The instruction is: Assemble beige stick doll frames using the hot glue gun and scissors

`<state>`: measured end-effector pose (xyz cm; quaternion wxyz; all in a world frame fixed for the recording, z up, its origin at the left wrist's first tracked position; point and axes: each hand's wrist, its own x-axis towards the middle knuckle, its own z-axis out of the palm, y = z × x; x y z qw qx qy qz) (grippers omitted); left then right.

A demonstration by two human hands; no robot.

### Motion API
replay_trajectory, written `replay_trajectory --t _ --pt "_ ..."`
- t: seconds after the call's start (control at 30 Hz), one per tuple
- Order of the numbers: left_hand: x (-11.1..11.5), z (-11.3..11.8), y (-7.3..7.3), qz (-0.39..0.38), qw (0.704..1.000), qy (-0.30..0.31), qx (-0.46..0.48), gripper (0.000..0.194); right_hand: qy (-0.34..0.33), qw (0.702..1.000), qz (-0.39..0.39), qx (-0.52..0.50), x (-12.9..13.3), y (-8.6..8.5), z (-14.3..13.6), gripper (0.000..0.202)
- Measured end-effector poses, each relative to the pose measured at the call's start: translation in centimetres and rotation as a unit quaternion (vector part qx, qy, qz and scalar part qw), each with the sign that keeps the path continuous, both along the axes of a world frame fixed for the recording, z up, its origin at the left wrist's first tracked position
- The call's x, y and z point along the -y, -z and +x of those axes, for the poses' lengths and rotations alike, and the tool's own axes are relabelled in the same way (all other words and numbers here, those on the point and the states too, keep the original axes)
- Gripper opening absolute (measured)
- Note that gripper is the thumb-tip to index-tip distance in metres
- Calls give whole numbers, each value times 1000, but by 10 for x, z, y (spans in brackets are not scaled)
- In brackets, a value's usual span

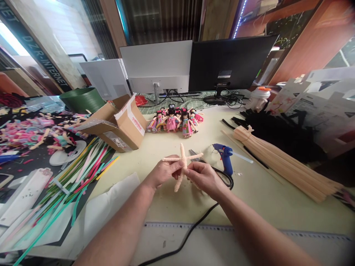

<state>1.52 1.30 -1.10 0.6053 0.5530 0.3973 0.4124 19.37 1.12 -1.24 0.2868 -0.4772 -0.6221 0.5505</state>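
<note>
Between my two hands is a cream pipe-cleaner doll body (182,159), with an upright stem, two arms spread sideways and a leg pointing down. My left hand (169,170) pinches its middle from the left. From the right, my right hand (203,177) grips it lower down, its fingertips close to the left thumb. Part of the lower body is hidden behind my fingers. Just past my right hand lie scissors (193,152), mostly covered. A blue glue gun (225,157) with a clear glue stick rests to the right, its black cord (191,232) running toward me.
Finished dolls (172,122) stand at the back centre beside an open cardboard box (124,125). Colourful pipe cleaners (85,166) lie left. A bundle of cream pipe cleaners (280,162) and a black heap (271,129) lie right. A ruler strip (216,227) crosses the front. Two monitors (233,62) stand behind.
</note>
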Motion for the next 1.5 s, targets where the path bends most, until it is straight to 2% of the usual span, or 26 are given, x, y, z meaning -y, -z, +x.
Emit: replay_trajectory --t 0.13,0.27,0.47,0.77,0.93,1.1,1.17,1.27,1.5 --pt "-3 -2 4 -11 1000 -14 11 36 -21 998 -42 -41 0 -10 2 46" --pt "-5 -4 5 -5 1000 -28 8 38 -42 997 -54 -27 -1 -15 2 38" --pt "-3 -2 1 -35 999 -16 23 31 2 998 -40 -40 -2 -10 1 30" --pt "-3 -1 -2 -49 999 -16 1 29 36 996 -22 -77 -10 -7 12 34" --pt "0 3 -5 -30 1000 7 2 33 45 986 -55 -151 -10 -4 11 31" --pt "4 7 -2 -31 999 25 -27 37 7 963 -109 -246 -4 -4 2 29" --pt "4 7 -1 -39 999 19 -28 36 22 957 -118 -264 -3 -5 0 28" --pt "3 5 -1 -45 999 -4 -8 34 55 966 -114 -227 -2 -6 0 31" --pt "2 4 -5 45 995 -84 -24 23 20 975 -66 -210 4 -7 -4 31"
